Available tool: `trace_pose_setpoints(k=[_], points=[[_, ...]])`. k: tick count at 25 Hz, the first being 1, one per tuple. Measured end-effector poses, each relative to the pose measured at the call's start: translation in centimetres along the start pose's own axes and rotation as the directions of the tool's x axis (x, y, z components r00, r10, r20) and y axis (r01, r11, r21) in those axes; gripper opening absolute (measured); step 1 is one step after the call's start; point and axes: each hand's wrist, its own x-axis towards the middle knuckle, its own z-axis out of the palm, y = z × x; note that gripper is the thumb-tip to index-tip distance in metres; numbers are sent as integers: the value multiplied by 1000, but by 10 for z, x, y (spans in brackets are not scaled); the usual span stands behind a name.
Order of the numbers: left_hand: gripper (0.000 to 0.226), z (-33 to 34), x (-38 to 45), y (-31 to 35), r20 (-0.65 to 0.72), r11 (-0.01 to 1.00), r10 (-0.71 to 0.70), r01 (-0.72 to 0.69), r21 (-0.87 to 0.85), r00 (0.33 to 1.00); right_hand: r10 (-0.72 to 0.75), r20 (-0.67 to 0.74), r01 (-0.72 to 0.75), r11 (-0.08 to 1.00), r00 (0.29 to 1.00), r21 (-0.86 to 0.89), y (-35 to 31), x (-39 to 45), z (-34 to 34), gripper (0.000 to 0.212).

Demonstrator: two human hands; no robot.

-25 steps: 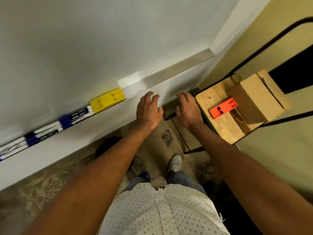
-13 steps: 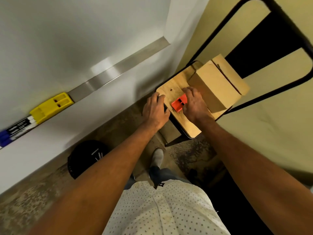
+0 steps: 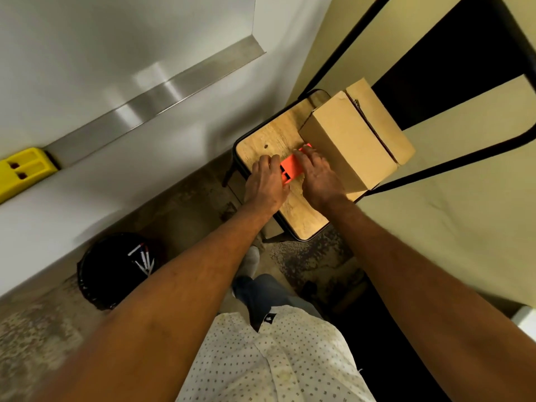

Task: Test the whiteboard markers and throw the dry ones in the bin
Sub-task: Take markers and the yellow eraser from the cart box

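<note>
An orange block point(image 3: 291, 169) with two slots lies on a wooden stool seat point(image 3: 301, 219). My left hand point(image 3: 265, 184) rests on its left end and my right hand point(image 3: 317, 175) covers its right end, fingers curled onto it. A black bin point(image 3: 98, 274) stands on the floor at the lower left, with several markers point(image 3: 142, 258) inside. A yellow block point(image 3: 24, 169) sits on the whiteboard's metal tray point(image 3: 162, 97). No markers show on the tray in this view.
A cardboard box point(image 3: 353, 134) stands on the stool behind the orange block. A black metal chair frame point(image 3: 452, 161) runs along the yellow wall on the right. My legs and foot point(image 3: 251, 259) are on the mottled floor between bin and stool.
The view swung right, away from the marker tray. Both hands moved from the wall to the stool and closed on the orange block; the bin came into view.
</note>
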Motion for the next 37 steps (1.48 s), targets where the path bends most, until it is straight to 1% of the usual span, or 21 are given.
trace_pose_setpoints(k=[2,4,6,9,14,17,20,23,25,28,31,37], points=[[74,4,2,-1,-23,1000,7,-7,6,1000,-4,-26,4,1000,1000,-4,1,2,4,75],[69,4,3,-3,-30,999,10,-11,-33,1000,-8,-41,8,1000,999,-3,2,4,6,73],[67,1,0,-6,-22,997,10,-11,-78,1000,-20,-54,19,1000,998,-10,1,4,6,71],[67,-8,-10,-13,-19,995,18,-20,-97,1000,-40,-103,40,999,994,-5,-4,1,4,67],[68,-38,-41,-46,-51,996,-2,-3,-91,999,-98,-144,116,986,985,120,-40,-7,8,64],[65,-56,-67,-70,-101,995,-33,24,-93,994,-140,-186,174,967,973,185,-74,-13,15,64],[63,-77,-100,-109,-172,993,-79,62,-102,982,-196,-194,235,949,961,209,-125,-19,23,65],[61,-100,-141,-157,-226,985,-150,126,-114,963,-307,-193,342,921,932,187,-187,-24,34,61],[59,-113,-165,-186,-241,979,-182,153,-136,953,-351,-187,382,907,918,177,-222,-27,41,61],[62,-141,-216,-253,-270,962,-257,220,-159,928,-441,-183,470,867,879,169,-303,-43,62,63],[64,-170,-273,-321,-294,956,-281,238,-171,914,-500,-195,530,835,844,151,-388,-65,86,64],[65,-240,-379,-448,-347,949,-311,271,-160,885,-564,-212,598,781,799,178,-555,-112,121,66]])
